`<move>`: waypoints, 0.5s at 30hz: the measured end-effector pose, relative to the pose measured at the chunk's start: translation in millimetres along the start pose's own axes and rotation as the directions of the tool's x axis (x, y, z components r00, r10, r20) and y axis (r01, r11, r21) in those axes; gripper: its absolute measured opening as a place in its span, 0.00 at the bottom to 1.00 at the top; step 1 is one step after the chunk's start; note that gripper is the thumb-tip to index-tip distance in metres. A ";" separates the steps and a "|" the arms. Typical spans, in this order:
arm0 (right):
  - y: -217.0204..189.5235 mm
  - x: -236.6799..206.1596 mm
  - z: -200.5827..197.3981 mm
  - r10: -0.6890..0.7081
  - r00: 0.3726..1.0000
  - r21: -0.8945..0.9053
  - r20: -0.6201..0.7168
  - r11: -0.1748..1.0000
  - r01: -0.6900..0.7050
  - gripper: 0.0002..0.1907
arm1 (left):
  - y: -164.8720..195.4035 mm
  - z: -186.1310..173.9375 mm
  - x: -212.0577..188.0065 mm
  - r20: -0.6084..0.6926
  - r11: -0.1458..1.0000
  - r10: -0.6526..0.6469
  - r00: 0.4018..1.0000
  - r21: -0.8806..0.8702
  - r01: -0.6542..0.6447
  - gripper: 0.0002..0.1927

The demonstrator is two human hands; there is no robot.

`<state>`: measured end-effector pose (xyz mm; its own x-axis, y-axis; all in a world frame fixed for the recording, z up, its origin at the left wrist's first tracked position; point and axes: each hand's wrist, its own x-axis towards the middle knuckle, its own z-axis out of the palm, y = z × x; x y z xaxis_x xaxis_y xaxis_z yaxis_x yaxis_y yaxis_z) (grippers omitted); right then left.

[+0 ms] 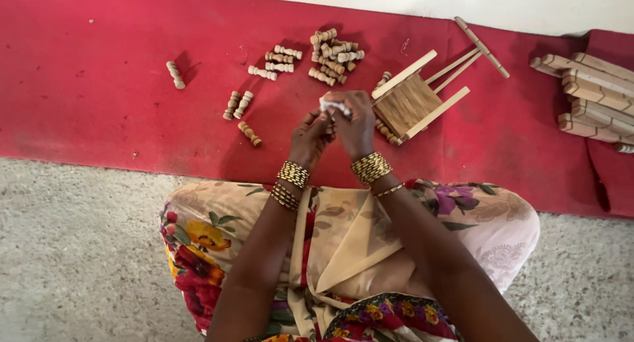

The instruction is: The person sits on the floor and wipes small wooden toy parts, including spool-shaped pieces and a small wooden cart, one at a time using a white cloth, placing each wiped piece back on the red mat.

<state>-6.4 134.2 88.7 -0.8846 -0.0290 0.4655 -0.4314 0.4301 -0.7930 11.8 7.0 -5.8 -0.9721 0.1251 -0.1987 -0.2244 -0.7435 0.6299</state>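
Hands are meeting above a red mat point(99, 84): the left hand point(309, 138) and right hand point(355, 127) are both pinching a small white piece point(335, 106), grips clamped on it, beside a small wooden chair frame point(408, 104) and scattered turned wooden pegs point(330, 54).

No packages, labels, signs or screens anywhere in view.
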 end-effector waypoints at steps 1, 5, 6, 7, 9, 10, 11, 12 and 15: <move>-2.0 -3.7 0.9 -0.015 1.000 0.004 0.027 1.000 0.015 0.13 | 1.1 -2.5 0.1 0.000 1.000 -0.004 1.000 -0.013 0.004 0.12; -4.4 -12.8 1.5 0.060 0.982 0.006 0.180 0.998 -0.062 0.12 | 6.6 -8.0 2.1 -0.161 0.994 -0.109 0.981 0.010 0.112 0.08; -3.1 -11.9 1.5 0.046 0.983 -0.014 0.177 0.999 -0.044 0.11 | 8.3 -6.5 1.6 -0.244 0.986 -0.152 0.958 0.026 0.164 0.09; -1.2 -10.4 2.4 0.034 0.984 -0.037 0.174 0.999 -0.028 0.10 | 7.0 -7.5 2.1 -0.169 0.991 -0.132 0.977 -0.006 0.133 0.09; 3.9 -5.1 4.3 0.028 0.992 -0.048 0.120 0.999 -0.022 0.09 | 3.4 -8.2 3.2 -0.022 0.994 -0.077 0.997 -0.079 0.075 0.10; 7.2 -0.4 5.4 0.032 0.997 -0.031 0.068 0.999 -0.030 0.09 | 1.5 -8.2 3.7 -0.004 0.991 -0.089 0.996 -0.098 0.088 0.11; 9.9 2.3 6.0 0.039 0.999 -0.012 0.016 0.999 -0.039 0.09 | -0.5 -8.3 4.3 0.012 0.988 -0.100 0.995 -0.117 0.101 0.11; 12.1 3.1 5.5 0.024 0.999 -0.032 0.027 0.999 -0.023 0.09 | -2.5 -8.9 4.6 0.026 0.984 -0.112 0.993 -0.138 0.114 0.12; 15.3 -0.2 4.4 -0.031 0.995 -0.067 0.099 0.997 0.038 0.11 | -2.5 -12.7 10.3 -0.058 0.982 -0.140 0.988 -0.132 0.131 0.11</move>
<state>-13.6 136.8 74.7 -0.8839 -0.1320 0.4486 -0.4518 0.4883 -0.7466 3.3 1.8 -19.0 -0.9254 0.1898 -0.3279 -0.3391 -0.8009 0.4935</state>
